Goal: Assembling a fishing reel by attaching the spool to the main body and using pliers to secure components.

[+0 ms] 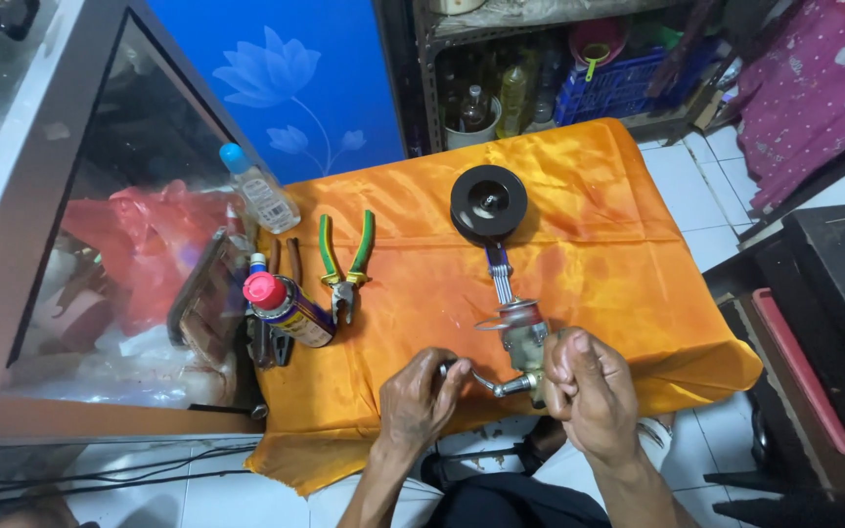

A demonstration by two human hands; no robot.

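On the orange cloth [579,205] covering the small table, the person's right hand [589,386] is clenched around the body of a fishing reel [520,337], holding it upright near the table's front edge. The left hand [421,396] pinches the reel's crank handle [481,379] just beside it. Beyond the reel lies a black round spool [488,203] (dark and hollow in the middle). To the left rest green-handled pliers [344,266], a red-capped spray can [284,305] and a clear bottle [258,191]
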